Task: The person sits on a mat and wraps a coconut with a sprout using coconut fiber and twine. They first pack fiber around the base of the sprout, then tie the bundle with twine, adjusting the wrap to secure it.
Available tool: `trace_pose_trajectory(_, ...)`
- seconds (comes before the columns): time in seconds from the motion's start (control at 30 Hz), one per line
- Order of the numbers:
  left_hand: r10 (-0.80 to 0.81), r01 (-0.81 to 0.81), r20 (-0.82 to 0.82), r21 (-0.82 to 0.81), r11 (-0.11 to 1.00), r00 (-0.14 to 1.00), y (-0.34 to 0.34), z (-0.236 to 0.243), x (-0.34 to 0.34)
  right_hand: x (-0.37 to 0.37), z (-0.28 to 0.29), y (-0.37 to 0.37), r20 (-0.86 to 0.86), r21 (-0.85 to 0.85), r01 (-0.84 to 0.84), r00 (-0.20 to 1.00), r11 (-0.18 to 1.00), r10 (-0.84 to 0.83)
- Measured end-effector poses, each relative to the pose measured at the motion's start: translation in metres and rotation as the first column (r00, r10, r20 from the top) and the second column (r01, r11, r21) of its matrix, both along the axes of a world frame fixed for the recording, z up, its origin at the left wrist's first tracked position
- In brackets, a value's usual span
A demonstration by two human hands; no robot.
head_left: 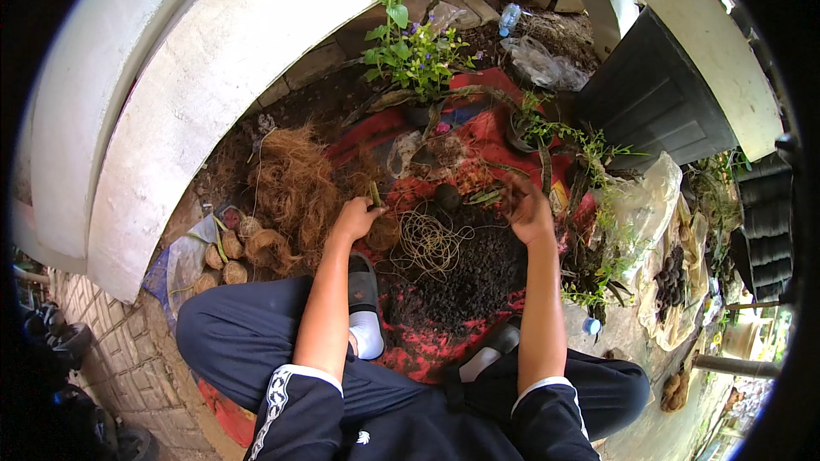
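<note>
My left hand (359, 218) pinches a short green stem (374, 194) just above a brown fibrous clump (384, 232). My right hand (525, 205) is raised at the right over the red sheet (410, 358), its fingers curved and blurred, so what they hold is unclear. Between my hands are a tangle of pale string (427, 246), a dark round ball (447, 196) and several green cuttings (485, 196). Dark crumbly soil (465, 290) covers part of the sheet in front of me. Loose coconut fibre (286, 171) is heaped beside my left hand.
Several brown balls (233, 271) sit at left. Potted plants (410, 60) stand behind the sheet, inside a curved white wall (171, 77). A black panel (649, 94), plastic sacks (658, 239) and a bottle (510, 19) are at right and back. My bent legs flank the soil.
</note>
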State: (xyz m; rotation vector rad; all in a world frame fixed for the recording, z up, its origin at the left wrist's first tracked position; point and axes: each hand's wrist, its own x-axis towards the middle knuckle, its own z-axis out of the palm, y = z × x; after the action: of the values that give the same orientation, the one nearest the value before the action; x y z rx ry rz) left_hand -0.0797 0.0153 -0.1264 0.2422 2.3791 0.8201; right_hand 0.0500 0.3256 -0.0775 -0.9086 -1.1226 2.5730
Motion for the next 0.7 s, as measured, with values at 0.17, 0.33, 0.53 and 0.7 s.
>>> trace_pose_trajectory(0.17,-0.084,0.083,0.002,0.048,0.995,0.996,-0.004,0.04,-0.007,-0.005,-0.027,-0.035,0.299,0.249,-0.392,0.901,0.886,0.314)
trace_pose_trajectory(0.33,-0.235,0.229,0.03,0.132,0.964,0.972,-0.004,0.105,-0.016,-0.018,-0.042,-0.086,0.265,0.522,-0.55,0.831,0.652,0.489)
trace_pose_trajectory(0.53,-0.202,0.254,-0.179,0.342,0.905,0.963,0.001,0.162,-0.008,-0.032,-0.047,-0.136,-0.131,0.462,-0.364,0.874,0.809,0.468)
trace_pose_trajectory(0.7,0.011,0.131,-0.289,0.467,0.875,0.957,-0.006,0.193,-0.002,-0.029,-0.05,-0.129,0.263,0.465,-0.739,0.64,0.486,0.721)
